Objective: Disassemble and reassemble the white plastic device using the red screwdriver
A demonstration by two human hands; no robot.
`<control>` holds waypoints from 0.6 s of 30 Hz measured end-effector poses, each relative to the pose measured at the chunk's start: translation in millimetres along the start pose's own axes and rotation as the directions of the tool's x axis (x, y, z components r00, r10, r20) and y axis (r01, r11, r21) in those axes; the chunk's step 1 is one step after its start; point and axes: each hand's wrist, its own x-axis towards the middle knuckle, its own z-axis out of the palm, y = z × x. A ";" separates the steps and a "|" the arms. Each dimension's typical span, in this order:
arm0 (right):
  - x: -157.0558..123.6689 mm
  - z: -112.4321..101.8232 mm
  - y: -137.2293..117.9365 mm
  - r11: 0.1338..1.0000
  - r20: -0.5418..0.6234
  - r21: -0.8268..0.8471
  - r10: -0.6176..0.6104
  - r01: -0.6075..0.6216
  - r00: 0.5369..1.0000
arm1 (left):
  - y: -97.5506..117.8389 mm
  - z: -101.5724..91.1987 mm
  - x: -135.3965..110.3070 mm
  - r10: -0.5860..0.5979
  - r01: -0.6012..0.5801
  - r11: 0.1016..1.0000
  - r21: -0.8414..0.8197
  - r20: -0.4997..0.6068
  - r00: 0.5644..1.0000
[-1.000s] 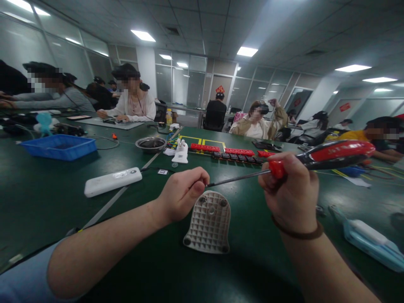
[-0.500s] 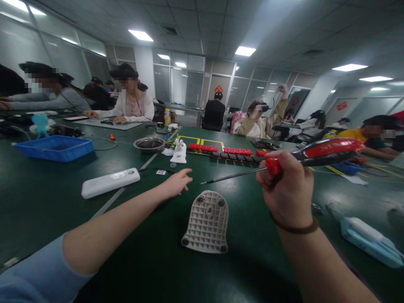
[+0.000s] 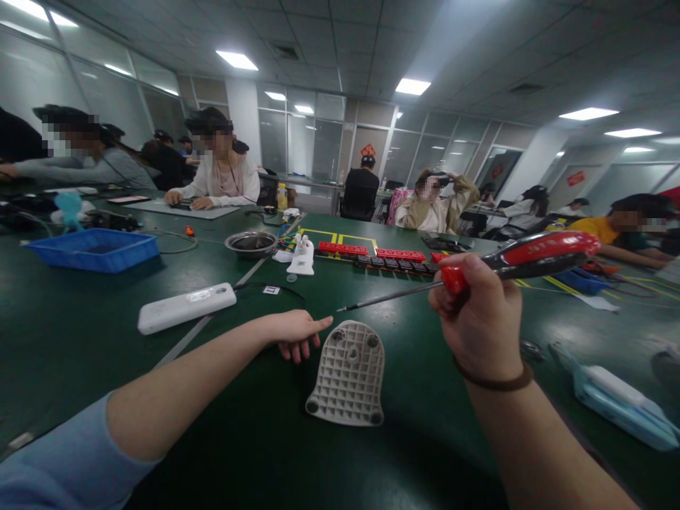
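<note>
My right hand (image 3: 477, 322) is closed round the red front end of a screwdriver (image 3: 542, 255) with a red and black handle. Its thin shaft points left, the tip just above the far end of a white plastic base (image 3: 348, 375). That base lies on the green table, showing a ribbed grid and dark round spots at its corners. Beside its upper left edge is my left hand (image 3: 300, 333), empty, with the thumb stretched toward the screwdriver tip and the fingers spread below.
A white elongated device (image 3: 185, 309) with a cable lies to the left, near a blue tray (image 3: 93, 249). Beyond are a metal bowl (image 3: 251, 243), a white bracket-like part (image 3: 302, 258) and red blocks (image 3: 343, 248). A light-blue case (image 3: 624, 407) lies right. Several people sit around.
My left hand has turned and come down nearer to the white base, its thumb now stretched out. The screwdriver has shifted slightly left. A person across the table has lowered a raised arm.
</note>
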 end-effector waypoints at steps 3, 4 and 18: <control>0.6 -0.5 0.4 1.000 0.001 -0.003 -0.006 0.006 1.000 | 3.9 10.7 -6.0 -0.034 0.047 0.997 -0.060 0.196 0.980; 0.8 -0.8 0.7 1.000 -0.001 -0.003 -0.009 0.009 1.000 | 4.2 14.8 -6.7 -0.017 0.039 0.995 -0.091 0.231 0.973; 10.2 -6.9 -13.0 0.996 -0.111 -0.014 -0.093 0.092 0.989 | 5.6 47.4 -9.8 0.242 0.272 0.408 -0.872 0.390 0.888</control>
